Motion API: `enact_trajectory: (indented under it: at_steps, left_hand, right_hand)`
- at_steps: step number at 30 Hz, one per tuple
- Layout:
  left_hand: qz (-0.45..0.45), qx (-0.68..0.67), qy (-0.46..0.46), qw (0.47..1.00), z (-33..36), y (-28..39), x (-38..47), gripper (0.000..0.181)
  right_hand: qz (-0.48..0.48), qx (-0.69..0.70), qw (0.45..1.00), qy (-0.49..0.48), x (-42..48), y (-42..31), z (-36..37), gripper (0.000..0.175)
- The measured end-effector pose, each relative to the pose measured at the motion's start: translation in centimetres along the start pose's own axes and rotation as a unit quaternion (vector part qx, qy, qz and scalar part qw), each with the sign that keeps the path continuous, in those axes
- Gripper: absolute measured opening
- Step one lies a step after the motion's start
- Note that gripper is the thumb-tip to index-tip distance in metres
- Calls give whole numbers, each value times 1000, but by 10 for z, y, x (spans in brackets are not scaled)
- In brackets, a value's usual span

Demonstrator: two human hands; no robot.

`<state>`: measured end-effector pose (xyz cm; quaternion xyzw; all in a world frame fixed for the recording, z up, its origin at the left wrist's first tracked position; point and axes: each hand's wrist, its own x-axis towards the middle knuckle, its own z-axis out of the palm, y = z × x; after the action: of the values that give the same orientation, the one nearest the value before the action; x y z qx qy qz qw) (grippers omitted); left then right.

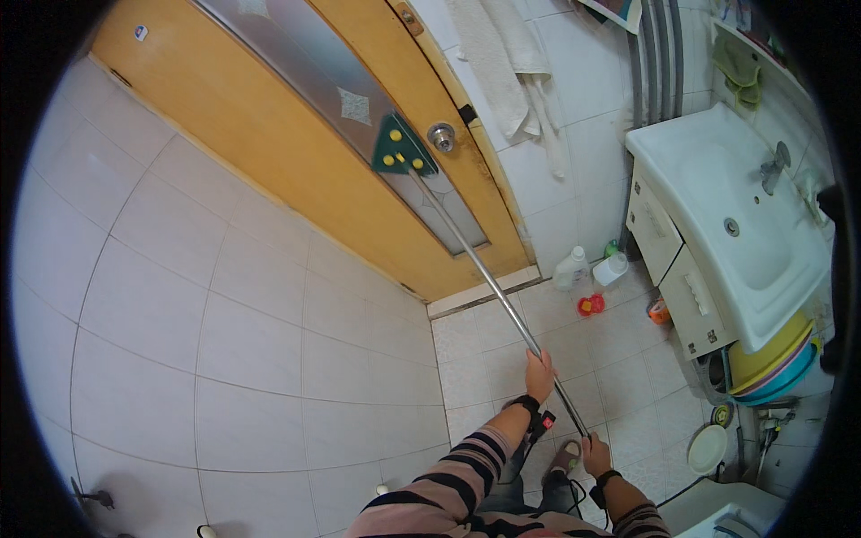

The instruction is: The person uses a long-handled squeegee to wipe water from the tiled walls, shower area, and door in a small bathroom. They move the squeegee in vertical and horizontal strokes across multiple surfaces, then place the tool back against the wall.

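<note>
A long metal pole [471, 254] runs from my hands up to a green triangular cleaning head [403, 146] with yellow round knobs. That head lies against the frosted glass panel [353, 106] of a wooden door [269, 161], left of the round door knob [441, 136]. Farther up the pole, my left hand [540, 376] is closed around it. My right hand [596, 455] grips it near its lower end. Both wrists wear black bands. The cleaning head's underside is hidden.
White sink [753, 235] on a cabinet [693, 296] at right, with stacked basins [773, 363] below. Plastic bottles [572, 269] and a red item [590, 305] stand on the tiled floor near the doorway. A towel [498, 67] hangs beside the door; tiled wall [255, 363] at left.
</note>
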<state>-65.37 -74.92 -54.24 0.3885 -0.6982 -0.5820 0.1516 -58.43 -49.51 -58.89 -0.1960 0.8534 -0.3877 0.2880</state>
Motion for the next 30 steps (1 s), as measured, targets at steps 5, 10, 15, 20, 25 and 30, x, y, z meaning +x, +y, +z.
enact_trajectory:
  at_steps: [5,10,15,20,25,30]
  left_hand:
    - [-10,-16,-26,999,17,-23,-14,32]
    - [37,-46,-40,997,4,15,-35,28]
    - [118,-94,-20,988,-38,81,-34,23]
    - [109,-82,78,988,-97,109,-5,20]
    - [144,-66,90,983,-144,123,33,20]
    - [213,-130,128,960,-190,189,74,19]
  right_hand:
    - [-14,-64,997,35,-28,18,-15,31]
    - [-51,-36,997,55,-37,11,-28,29]
    - [-114,-4,990,82,-12,-29,-19,26]
    - [-185,3,981,64,17,-88,-9,24]
    - [-207,-2,975,83,40,-146,5,24]
    - [-262,-1,956,134,82,-227,-11,25]
